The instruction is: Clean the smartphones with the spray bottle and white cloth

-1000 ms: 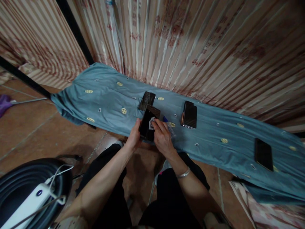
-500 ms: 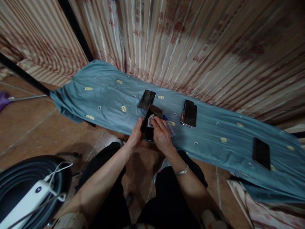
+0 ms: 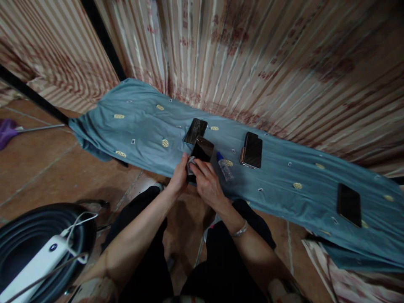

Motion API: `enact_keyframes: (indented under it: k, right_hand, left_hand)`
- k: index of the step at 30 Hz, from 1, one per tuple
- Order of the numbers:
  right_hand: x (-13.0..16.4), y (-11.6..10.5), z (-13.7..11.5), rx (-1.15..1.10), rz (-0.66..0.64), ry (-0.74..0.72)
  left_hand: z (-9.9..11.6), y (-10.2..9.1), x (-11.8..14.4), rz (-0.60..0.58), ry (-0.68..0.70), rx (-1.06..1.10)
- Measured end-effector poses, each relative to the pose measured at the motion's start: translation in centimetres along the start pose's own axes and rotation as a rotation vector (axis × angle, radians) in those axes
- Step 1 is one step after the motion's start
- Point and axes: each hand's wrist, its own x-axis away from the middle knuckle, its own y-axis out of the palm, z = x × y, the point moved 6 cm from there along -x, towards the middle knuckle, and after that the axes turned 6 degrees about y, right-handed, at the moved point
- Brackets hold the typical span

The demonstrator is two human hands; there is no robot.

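Note:
A dark smartphone [image 3: 203, 148] is tilted over the near edge of the cloth-covered bench, gripped along its left side by my left hand [image 3: 179, 174]. Bunched in the fingers of my right hand [image 3: 208, 181] is a small whitish cloth [image 3: 191, 160], pressed to the lower left part of the screen. Just beyond lies another phone [image 3: 195, 131], its screen looking cracked or smeared. To the right of my right hand rests a small clear bottle [image 3: 225, 169] with a blue cap.
Stacked dark phones [image 3: 252, 150] lie right of the bottle, and a single phone [image 3: 349, 205] farther right on the blue-green cloth [image 3: 145, 134]. A striped curtain [image 3: 202, 54] hangs behind. Lower left are a coiled black hose [image 3: 19, 227] and a white power bank [image 3: 34, 269].
My right hand has slid the cloth left and down across the phone's screen, uncovering its upper part. The blue-capped bottle now shows fully.

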Motion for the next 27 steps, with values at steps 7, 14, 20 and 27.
enact_keyframes:
  k: [7,14,20,27]
  right_hand:
    - [0.6,0.7,-1.5,-0.035,-0.031,-0.061]
    - [0.5,0.5,-1.3,-0.05,-0.014,-0.071]
    - [0.3,0.0,-0.5,0.024,0.028,-0.072]
    - [0.6,0.6,-1.0,-0.004,0.002,-0.055]
  left_hand:
    - [1.7,-0.2,0.7,0.053,-0.016,-0.077]
    - [2.6,0.2,-0.1,0.074,0.031,0.053]
    - [3.3,-0.1,-0.8,0.011,0.061,0.132]
    - [2.4,-0.3,-0.8,0.015,0.094,0.13]
